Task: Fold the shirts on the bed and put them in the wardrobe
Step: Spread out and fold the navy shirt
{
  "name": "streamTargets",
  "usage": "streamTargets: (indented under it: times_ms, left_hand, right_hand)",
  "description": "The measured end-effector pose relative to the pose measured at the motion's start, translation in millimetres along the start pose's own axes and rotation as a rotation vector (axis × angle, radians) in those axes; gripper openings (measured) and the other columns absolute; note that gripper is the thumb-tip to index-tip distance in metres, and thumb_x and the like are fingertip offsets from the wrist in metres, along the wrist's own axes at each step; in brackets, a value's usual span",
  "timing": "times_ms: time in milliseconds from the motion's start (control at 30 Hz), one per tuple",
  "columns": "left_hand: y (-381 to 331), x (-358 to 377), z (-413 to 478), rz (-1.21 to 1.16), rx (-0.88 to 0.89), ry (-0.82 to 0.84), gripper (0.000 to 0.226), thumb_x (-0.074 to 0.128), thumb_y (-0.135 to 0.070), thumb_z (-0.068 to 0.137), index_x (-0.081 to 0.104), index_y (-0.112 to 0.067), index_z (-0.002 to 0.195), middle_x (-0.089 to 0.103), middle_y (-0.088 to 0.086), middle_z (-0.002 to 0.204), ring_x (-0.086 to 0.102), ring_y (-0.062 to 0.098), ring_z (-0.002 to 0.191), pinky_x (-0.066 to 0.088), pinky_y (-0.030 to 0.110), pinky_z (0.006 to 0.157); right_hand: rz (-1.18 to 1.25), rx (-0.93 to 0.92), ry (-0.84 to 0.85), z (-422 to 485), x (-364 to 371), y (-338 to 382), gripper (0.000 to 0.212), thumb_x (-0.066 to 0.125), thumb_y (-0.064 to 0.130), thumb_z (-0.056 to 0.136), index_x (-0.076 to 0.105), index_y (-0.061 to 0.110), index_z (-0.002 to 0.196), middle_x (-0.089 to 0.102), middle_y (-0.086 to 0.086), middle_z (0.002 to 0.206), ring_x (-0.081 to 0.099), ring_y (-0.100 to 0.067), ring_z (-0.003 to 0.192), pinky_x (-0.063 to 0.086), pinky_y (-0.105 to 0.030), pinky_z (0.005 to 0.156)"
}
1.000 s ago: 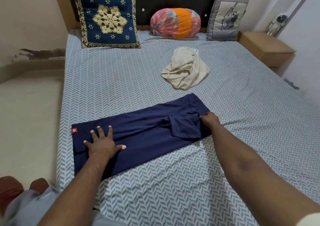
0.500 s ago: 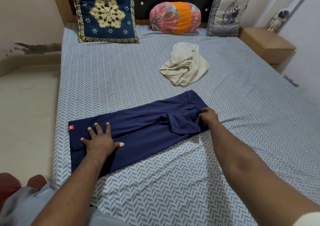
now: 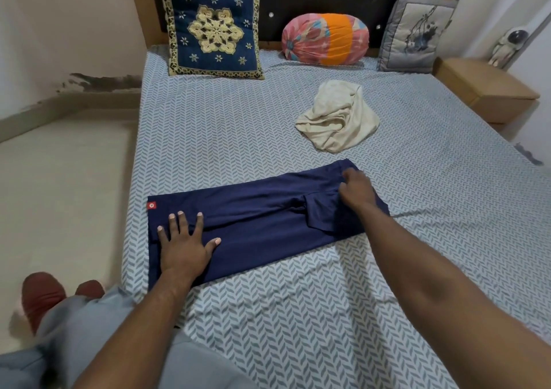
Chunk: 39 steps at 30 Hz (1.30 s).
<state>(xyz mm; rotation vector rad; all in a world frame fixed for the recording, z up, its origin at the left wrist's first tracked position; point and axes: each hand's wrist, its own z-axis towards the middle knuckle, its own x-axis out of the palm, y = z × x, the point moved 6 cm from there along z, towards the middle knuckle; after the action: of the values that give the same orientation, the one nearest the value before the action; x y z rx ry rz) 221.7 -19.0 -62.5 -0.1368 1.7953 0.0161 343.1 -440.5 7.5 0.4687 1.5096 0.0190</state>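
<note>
Of two shirts, navy shirt (image 3: 262, 209) under flat left hand (image 3: 185, 245); blurred right hand (image 3: 356, 190), grip unclear.

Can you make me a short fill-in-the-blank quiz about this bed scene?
The left hand presses flat on the navy shirt, near its ____ tag.
The cream shirt lies crumpled, not yet ____.
The round cushion has an ____ middle band.
Missing words: red, folded, orange.
</note>
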Motion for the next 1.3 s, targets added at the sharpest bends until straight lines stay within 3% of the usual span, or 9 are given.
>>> streamTargets:
  times_ms: [100, 300, 567, 767, 867, 1000, 1167, 1233, 1300]
  left_hand:
    - [15, -1, -12, -0.024, -0.063, -0.022, 0.081, 0.027, -0.069, 0.092, 0.003, -0.024, 0.156, 0.004, 0.02, 0.161, 0.0, 0.037, 0.148, 0.003, 0.055, 0.117]
    - [46, -19, -45, -0.319, -0.306, -0.045, 0.09, 0.064, -0.045, 0.086, 0.014, -0.008, 0.153, 0.035, 0.023, 0.141, 0.038, 0.039, 0.124, 0.039, 0.047, 0.102]
    - [75, -8, -62, -0.599, -0.556, 0.14, 0.071, 0.072, -0.04, 0.081, 0.036, -0.002, 0.129, 0.053, 0.022, 0.132, 0.052, 0.038, 0.121, 0.045, 0.041, 0.095]
    - [90, -1, -64, -0.802, -0.511, 0.166, 0.052, 0.07, -0.03, 0.079, 0.057, -0.01, 0.125, 0.065, 0.015, 0.119, 0.062, 0.03, 0.106, 0.051, 0.032, 0.084]
    - [93, -4, -64, -0.844, -0.449, 0.136, 0.036, 0.067, -0.025, 0.085, 0.065, -0.007, 0.116, 0.067, 0.014, 0.114, 0.063, 0.029, 0.1, 0.041, 0.025, 0.069]
    - [88, -13, -65, -0.951, -0.39, 0.015, 0.017, 0.066, -0.022, 0.086, 0.068, -0.015, 0.101, 0.069, 0.006, 0.099, 0.061, 0.02, 0.086, 0.034, 0.025, 0.057]
    - [76, -19, -69, -1.04, -0.436, -0.061, 0.019, 0.065, -0.025, 0.076, 0.065, -0.016, 0.092, 0.07, 0.002, 0.091, 0.064, 0.024, 0.085, 0.047, 0.03, 0.068]
    - [63, -25, -70, -1.031, -0.406, -0.099, 0.015, 0.065, -0.023, 0.072, 0.062, -0.017, 0.086, 0.069, 0.003, 0.087, 0.064, 0.024, 0.083, 0.045, 0.029, 0.064]
    - [45, -32, -69, -0.971, -0.302, -0.166, 0.018, 0.065, -0.013, 0.071, 0.06, -0.017, 0.088, 0.065, 0.004, 0.088, 0.061, 0.023, 0.082, 0.042, 0.029, 0.065]
  right_hand:
    - [-0.108, -0.214, 0.099, -15, 27, 40, 0.04, 0.056, 0.021, 0.087, 0.057, 0.015, 0.127, 0.054, -0.02, 0.123, 0.049, -0.042, 0.113, 0.041, -0.046, 0.097]
    - [-0.236, -0.445, 0.238, -69, 77, 124, 0.03, 0.056, 0.031, 0.088, 0.064, 0.032, 0.116, 0.057, -0.003, 0.123, 0.048, -0.032, 0.117, 0.035, -0.044, 0.097]
    - [-0.078, -0.676, 0.415, -145, 133, 280, 0.033, 0.048, 0.047, 0.097, 0.065, 0.021, 0.109, 0.062, -0.011, 0.113, 0.055, -0.032, 0.112, 0.041, -0.043, 0.093]
    - [-0.105, -0.593, 0.532, -182, 164, 371, 0.072, 0.057, 0.06, 0.086, 0.045, 0.009, 0.136, 0.05, -0.017, 0.132, 0.05, -0.036, 0.123, 0.044, -0.043, 0.096]
    - [-0.181, -0.54, 0.512, -194, 170, 391, 0.09, 0.067, 0.06, 0.077, 0.033, 0.009, 0.143, 0.046, -0.015, 0.135, 0.049, -0.036, 0.123, 0.044, -0.042, 0.096]
    - [-0.172, -0.481, 0.467, -192, 172, 398, 0.075, 0.065, 0.039, 0.083, 0.032, 0.005, 0.141, 0.053, -0.014, 0.131, 0.055, -0.032, 0.118, 0.047, -0.037, 0.088]
    - [0.169, -0.217, 0.518, -162, 152, 365, 0.057, 0.06, 0.039, 0.086, 0.045, 0.008, 0.13, 0.058, -0.015, 0.126, 0.057, -0.034, 0.116, 0.047, -0.038, 0.09]
    - [0.383, -0.047, 0.581, -144, 149, 341, 0.055, 0.063, 0.035, 0.074, 0.054, 0.006, 0.119, 0.065, -0.016, 0.116, 0.064, -0.032, 0.103, 0.054, -0.039, 0.086]
    - [0.567, 0.087, 0.64, -132, 145, 318, 0.043, 0.062, 0.023, 0.067, 0.06, 0.004, 0.106, 0.069, -0.017, 0.094, 0.064, -0.028, 0.078, 0.058, -0.037, 0.068]
